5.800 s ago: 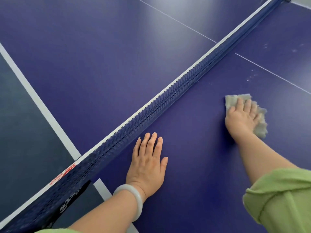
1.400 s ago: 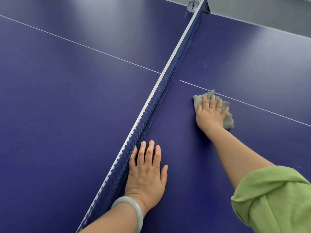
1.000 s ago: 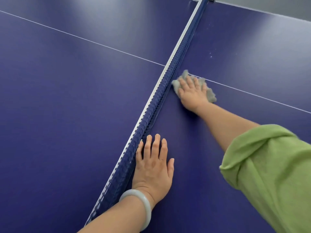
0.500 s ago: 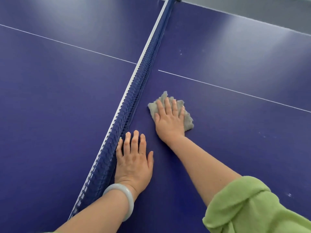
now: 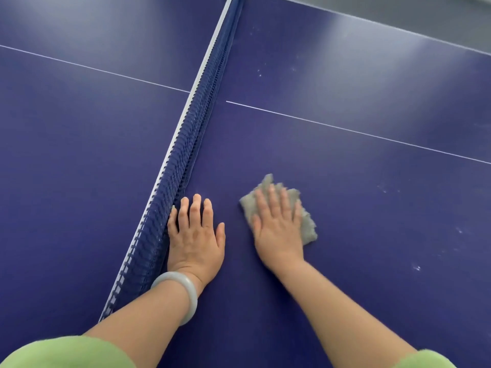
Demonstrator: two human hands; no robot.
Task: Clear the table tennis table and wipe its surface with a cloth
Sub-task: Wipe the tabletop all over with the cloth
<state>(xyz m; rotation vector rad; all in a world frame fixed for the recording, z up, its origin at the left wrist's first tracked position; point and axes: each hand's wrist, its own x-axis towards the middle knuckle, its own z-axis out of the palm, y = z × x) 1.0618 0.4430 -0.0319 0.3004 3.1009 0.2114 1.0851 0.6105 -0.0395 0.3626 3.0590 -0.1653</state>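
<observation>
The dark blue table tennis table (image 5: 358, 181) fills the view. A grey cloth (image 5: 305, 221) lies flat on it, right of the net. My right hand (image 5: 277, 227) presses down on the cloth with straight fingers, covering most of it. My left hand (image 5: 195, 235) rests flat on the table with fingers straight, its little finger against the base of the net (image 5: 183, 160). A pale bangle sits on my left wrist.
The blue net with a white top band runs from the lower left up to the top middle. A thin white centre line (image 5: 345, 130) crosses the table. Small white specks (image 5: 417, 268) dot the surface to the right. The far table edge (image 5: 398, 25) borders grey floor.
My right hand has slid the cloth back toward me and to the right, away from the net. My left hand stays flat beside the net. The view has shifted.
</observation>
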